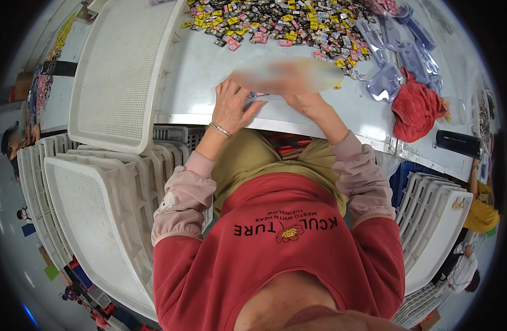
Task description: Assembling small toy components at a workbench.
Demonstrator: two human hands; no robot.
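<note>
My left hand [233, 106] rests near the front edge of the white table [209, 71], fingers spread and touching a flat blurred item [286, 76] with small coloured pieces at its lower edge. My right hand [307, 99] sits beside it on the right, fingers on the same blurred item; its grip is hidden by the blur. A bracelet circles my left wrist. Beyond the hands lies a wide heap of small colourful packets [275, 25].
A large white perforated tray [124, 71] lies at the table's left. Clear plastic blister trays [394, 49] and a red cloth [416, 110] sit at the right, with a black cylinder [457, 143] nearby. Stacked white trays [93, 204] stand at both sides below. Other people work at the right.
</note>
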